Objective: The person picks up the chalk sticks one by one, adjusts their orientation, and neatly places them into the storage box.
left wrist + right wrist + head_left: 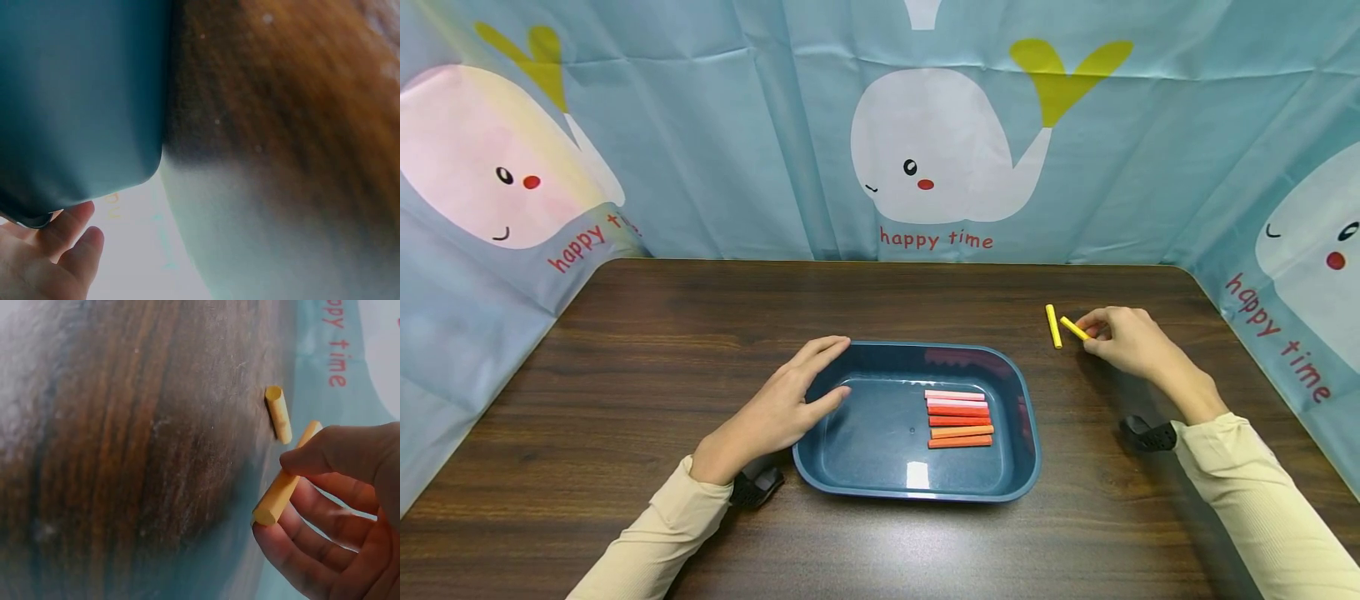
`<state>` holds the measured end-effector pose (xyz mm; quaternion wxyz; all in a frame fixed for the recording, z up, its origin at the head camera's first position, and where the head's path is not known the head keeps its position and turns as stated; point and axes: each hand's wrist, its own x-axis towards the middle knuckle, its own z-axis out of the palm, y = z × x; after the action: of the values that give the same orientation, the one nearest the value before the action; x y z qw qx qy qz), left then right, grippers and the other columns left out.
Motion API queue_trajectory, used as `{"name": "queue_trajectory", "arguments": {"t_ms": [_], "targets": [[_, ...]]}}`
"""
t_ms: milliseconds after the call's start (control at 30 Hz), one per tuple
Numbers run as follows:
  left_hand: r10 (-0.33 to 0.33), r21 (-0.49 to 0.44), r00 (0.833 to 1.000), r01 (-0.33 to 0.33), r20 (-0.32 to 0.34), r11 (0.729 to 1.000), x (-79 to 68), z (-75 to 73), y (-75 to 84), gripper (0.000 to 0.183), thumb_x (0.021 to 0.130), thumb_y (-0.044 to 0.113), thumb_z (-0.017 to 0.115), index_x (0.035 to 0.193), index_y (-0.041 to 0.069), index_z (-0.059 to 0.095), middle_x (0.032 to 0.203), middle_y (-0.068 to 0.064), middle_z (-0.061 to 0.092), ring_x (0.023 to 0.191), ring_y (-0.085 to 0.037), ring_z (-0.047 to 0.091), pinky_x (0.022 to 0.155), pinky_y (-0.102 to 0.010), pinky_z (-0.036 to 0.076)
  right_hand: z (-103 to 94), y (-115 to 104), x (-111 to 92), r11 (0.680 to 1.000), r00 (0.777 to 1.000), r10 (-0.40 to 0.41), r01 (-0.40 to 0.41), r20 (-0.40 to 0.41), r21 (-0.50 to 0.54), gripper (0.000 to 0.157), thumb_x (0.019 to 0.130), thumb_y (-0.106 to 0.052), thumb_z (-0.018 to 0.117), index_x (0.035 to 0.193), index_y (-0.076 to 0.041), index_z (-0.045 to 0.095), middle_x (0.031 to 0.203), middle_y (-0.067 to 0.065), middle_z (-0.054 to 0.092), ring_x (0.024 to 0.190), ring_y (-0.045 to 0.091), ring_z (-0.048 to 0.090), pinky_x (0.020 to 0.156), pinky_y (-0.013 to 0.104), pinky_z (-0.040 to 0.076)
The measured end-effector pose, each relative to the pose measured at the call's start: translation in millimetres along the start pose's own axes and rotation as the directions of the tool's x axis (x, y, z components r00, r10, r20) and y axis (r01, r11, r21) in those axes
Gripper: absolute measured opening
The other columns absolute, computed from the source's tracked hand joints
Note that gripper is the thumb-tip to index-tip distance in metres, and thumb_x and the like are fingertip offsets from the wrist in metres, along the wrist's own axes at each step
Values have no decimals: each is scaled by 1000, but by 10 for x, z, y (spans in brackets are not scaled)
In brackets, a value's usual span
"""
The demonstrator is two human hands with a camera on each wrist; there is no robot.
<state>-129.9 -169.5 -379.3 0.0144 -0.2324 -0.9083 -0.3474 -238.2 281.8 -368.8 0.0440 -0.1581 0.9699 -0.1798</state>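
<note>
My right hand [1123, 337] pinches a yellow chalk stick [279, 495] between thumb and fingers, at the right of the table. A second yellow chalk stick [1053, 326] lies on the table just left of it. My left hand [782, 400] rests at the left rim of a dark blue tray [917, 497], its fingers spread and fairly straight. Inside the tray, toward its right, several chalk sticks lie side by side: pink ones [955, 395] at the back, red ones [958, 421] in the middle, orange ones [960, 442] in front.
The dark wooden table [647, 375] extends around the tray on all sides. A light blue curtain [715, 150] printed with whales hangs behind the table and at both sides. Each wrist wears a black strap [1148, 435].
</note>
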Motion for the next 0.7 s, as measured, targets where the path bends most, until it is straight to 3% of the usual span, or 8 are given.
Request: {"name": "queue_trajectory", "arguments": {"t_ms": [133,367,700], "targets": [[3,-1,1000,-3,0,1000,0,1,1,63,98,21,64,153,6,38,154,-10,39,142,-30,41,111,-54,39,-1,-27,-21,1000,1000,-15,15,2,7,27,90,-7,65,111,9,67,94,20,71,84,31,67,69,38,52],[1,-3,1000,-1,1,1000,1,-1,5,63,98,20,64,152,5,38,154,-12,39,143,-31,40,112,-54,38,5,-78,-58,998,998,-65,65,-15,17,25,89,-5,68,110,7,67,93,17,71,82,26,67,68,33,52],[9,0,1000,-9,-5,1000,3,1,3,62,97,20,65,152,4,39,154,-13,40,142,-30,41,111,-54,39,-1,-206,-151,993,993,-110,111,-46,30,23,92,-6,68,112,5,67,97,16,72,83,26,68,70,40,55]]}}
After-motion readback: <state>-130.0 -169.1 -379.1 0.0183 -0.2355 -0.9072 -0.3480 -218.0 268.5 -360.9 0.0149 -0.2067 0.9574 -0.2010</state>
